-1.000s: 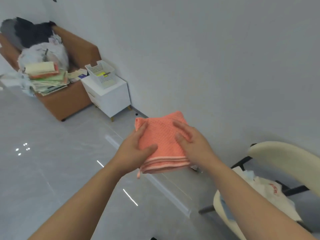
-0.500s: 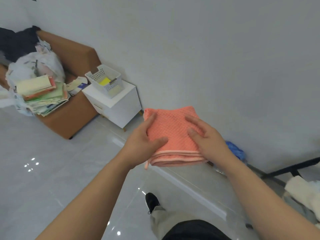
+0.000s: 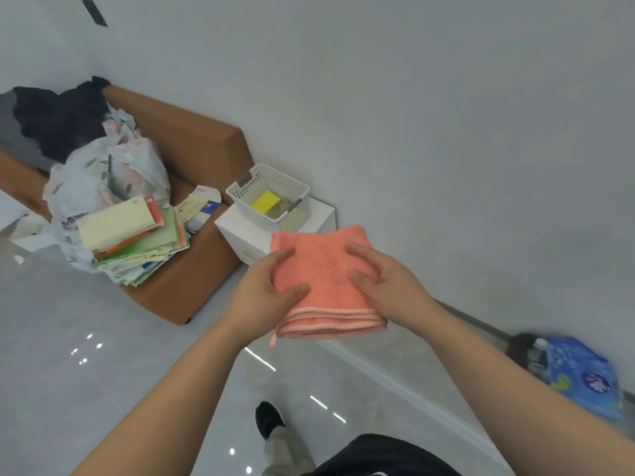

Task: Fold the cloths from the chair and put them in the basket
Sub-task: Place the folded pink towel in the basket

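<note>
A pale, plain wall (image 3: 446, 115) fills the frame from 12 to 3 o'clock, and I see it meet a glossy grey tiled floor (image 3: 68, 389) along a skirting line that runs down toward 4 o'clock. The floor lies open from 6 to 9 o'clock, with ceiling lights mirrored in it. At 10 o'clock a tan, smooth-skinned sofa (image 3: 192, 156) stands against the wall, heaped with dark clothing, a patterned bag and a slumping stack of papers (image 3: 130, 231). Just beside its near end is a white, box-shaped cabinet (image 3: 240, 235), and on top of it sits the white perforated plastic basket (image 3: 244, 197), with a yellow item inside. A crinkled blue bag (image 3: 584, 376) lies by the wall at 4 o'clock.

At frame centre, held in the air toward 5 o'clock from the basket, is the coral waffle-weave cloth (image 3: 323, 280), folded into a thick square with its banded hems stacked at the near edge. The left hand (image 3: 257, 304) grips its left side, thumb and forefinger spread on top. The right hand (image 3: 391, 290) grips the right side likewise. The remaining fingers are hidden beneath the cloth. A black shoe (image 3: 269, 419) shows at 6 o'clock.
</note>
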